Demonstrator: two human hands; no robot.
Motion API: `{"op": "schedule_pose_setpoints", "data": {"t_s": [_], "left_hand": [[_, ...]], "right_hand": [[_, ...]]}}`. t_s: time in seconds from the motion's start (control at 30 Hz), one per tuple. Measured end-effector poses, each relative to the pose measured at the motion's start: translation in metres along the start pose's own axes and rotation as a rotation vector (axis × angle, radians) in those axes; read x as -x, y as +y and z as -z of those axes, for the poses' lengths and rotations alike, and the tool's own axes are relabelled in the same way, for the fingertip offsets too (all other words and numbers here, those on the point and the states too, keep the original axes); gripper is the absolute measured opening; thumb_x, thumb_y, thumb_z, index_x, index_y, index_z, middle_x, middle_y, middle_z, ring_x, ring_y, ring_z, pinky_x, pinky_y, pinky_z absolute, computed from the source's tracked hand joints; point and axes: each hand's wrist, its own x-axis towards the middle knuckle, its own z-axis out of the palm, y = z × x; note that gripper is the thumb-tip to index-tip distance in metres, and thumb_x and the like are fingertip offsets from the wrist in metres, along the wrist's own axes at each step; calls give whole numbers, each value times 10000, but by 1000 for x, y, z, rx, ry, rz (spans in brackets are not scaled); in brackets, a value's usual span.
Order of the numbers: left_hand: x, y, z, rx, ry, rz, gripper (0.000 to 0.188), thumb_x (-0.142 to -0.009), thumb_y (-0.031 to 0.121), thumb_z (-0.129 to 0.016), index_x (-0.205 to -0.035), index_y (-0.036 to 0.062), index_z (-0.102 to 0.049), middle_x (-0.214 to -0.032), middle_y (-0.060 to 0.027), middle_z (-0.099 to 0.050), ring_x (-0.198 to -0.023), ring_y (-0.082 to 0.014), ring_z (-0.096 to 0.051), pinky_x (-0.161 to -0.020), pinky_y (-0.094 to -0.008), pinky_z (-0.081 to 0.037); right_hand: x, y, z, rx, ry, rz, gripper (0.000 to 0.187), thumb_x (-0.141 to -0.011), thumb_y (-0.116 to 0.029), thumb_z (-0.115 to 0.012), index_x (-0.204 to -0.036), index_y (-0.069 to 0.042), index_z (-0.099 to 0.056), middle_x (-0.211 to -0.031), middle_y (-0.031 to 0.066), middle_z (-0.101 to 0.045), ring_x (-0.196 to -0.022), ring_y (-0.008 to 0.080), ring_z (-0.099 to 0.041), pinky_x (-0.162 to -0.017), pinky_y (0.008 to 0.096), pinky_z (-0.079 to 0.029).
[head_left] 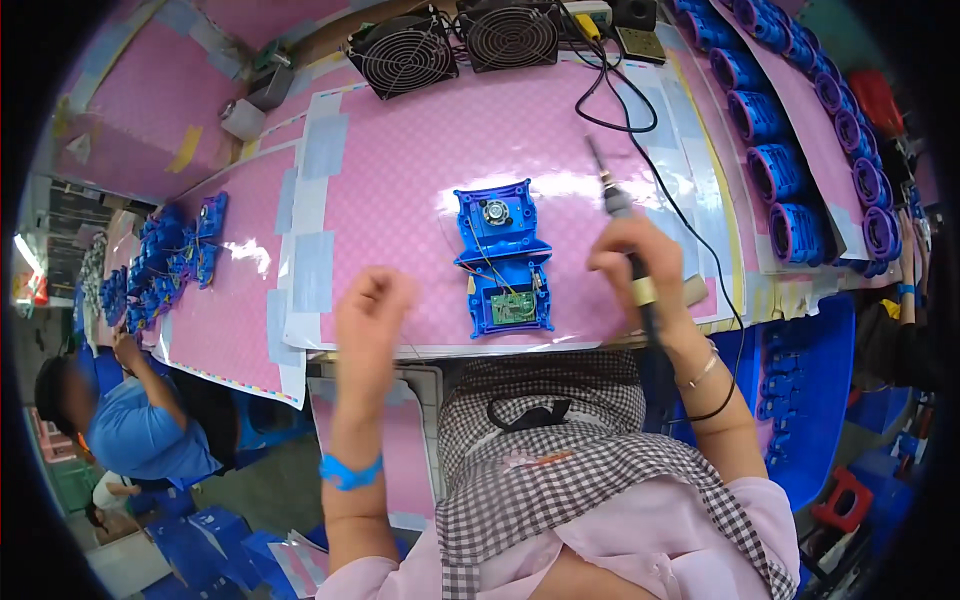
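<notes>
My right hand (640, 262) is wrapped round a soldering iron (615, 198), its tip pointing up and away over the table, right of the toy-like blue housing. My left hand (372, 318), somewhat blurred, is raised at the table's near edge with its fingers curled together; what they hold, if anything, I cannot make out. Between the hands lies an opened blue plastic housing in two halves. The far half (475, 235) carries a small round speaker (495, 212). A green circuit board (513, 307) sits in the near half, and thin wires link the two. Neither hand touches the housing.
Two black fans (404, 62) (510, 38) stand at the back. The iron's black cord (690, 225) loops down the right side. Rows of blue housings (783, 172) line the right; more blue parts (165, 250) lie left, near a seated person (150, 425). A blue bin (825, 400) stands lower right.
</notes>
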Motion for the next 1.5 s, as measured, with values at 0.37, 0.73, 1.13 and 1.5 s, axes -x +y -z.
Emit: {"op": "schedule_pose_setpoints", "data": {"t_s": [0.37,0.73,1.13,1.5], "left_hand": [[-31,12,-4,759,-77,221,219,-996,172,-467,-1087,23,-599,-686,13,-478,-515,-44,-348,-486,-205,-269],[-35,25,-28,-144,112,-299,111,-785,-34,-650,-889,4,-663,-760,-89,-605,-604,-167,-589,-538,-284,-461],[-38,30,-30,-191,76,-349,80,-790,-31,-675,-866,-8,-671,-746,-53,-638,-598,-92,-605,-519,-219,-463],[-38,31,-37,-174,84,-354,90,-779,-39,-672,-860,0,-671,-733,-46,-634,-579,-87,-597,-501,-223,-450]], "right_hand": [[26,-24,10,-496,227,-547,149,-865,-17,-585,-973,53,-660,-784,88,-616,-627,111,-562,-585,237,-454],[25,-17,-3,-621,214,-636,180,-871,-38,-611,-1016,53,-665,-768,107,-664,-602,119,-603,-550,227,-480],[29,-17,0,-541,195,-573,170,-865,-34,-616,-1003,51,-669,-787,86,-663,-623,103,-600,-560,215,-470],[31,-20,1,-488,193,-578,242,-846,-45,-638,-1074,38,-638,-832,64,-660,-663,82,-596,-592,208,-479]]}}
